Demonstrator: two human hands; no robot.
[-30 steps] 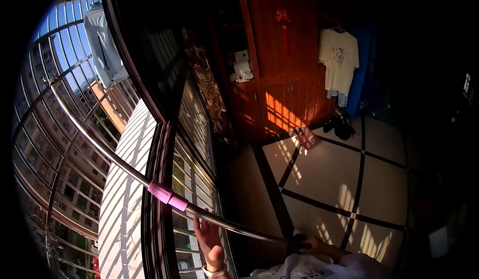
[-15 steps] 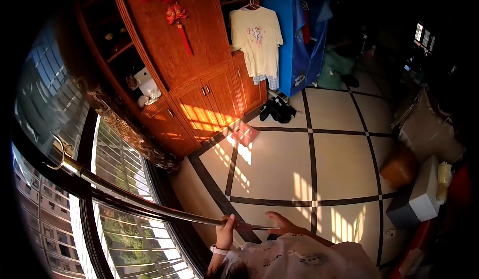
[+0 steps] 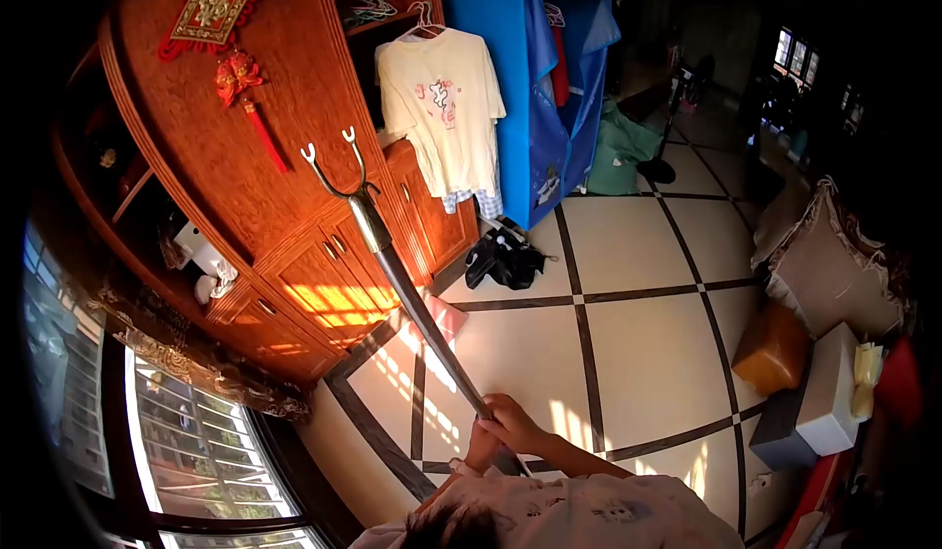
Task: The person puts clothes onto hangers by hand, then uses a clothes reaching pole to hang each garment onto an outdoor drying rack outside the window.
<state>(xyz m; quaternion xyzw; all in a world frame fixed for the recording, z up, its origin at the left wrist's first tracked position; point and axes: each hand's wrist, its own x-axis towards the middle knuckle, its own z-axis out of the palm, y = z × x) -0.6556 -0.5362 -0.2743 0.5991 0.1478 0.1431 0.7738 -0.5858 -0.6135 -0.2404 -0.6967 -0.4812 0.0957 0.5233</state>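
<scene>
A long metal pole [image 3: 420, 306] with a two-pronged fork head [image 3: 340, 178] rises from my hands toward the wooden cabinet. My left hand [image 3: 481, 448] is wrapped round its lower part, a pale band at the wrist. Just beside it, my right hand [image 3: 515, 423] closes on the same pole. Beyond the fork, a cream T-shirt [image 3: 442, 107] hangs on a hanger at the cabinet front, with checked cloth below it. The fork does not visibly touch the shirt.
A blue fabric wardrobe [image 3: 488, 88] stands right of the shirt. On the tiled floor lie a black item [image 3: 505, 258] and a pink piece [image 3: 439, 321]. Boxes [image 3: 831, 392] and an orange stool [image 3: 772, 348] are at right. A barred window [image 3: 201, 441] is at lower left.
The view has turned right from the window to the room. The pole has swung away from the window and now points up at the cabinet. My right hand has closed on it beside my left.
</scene>
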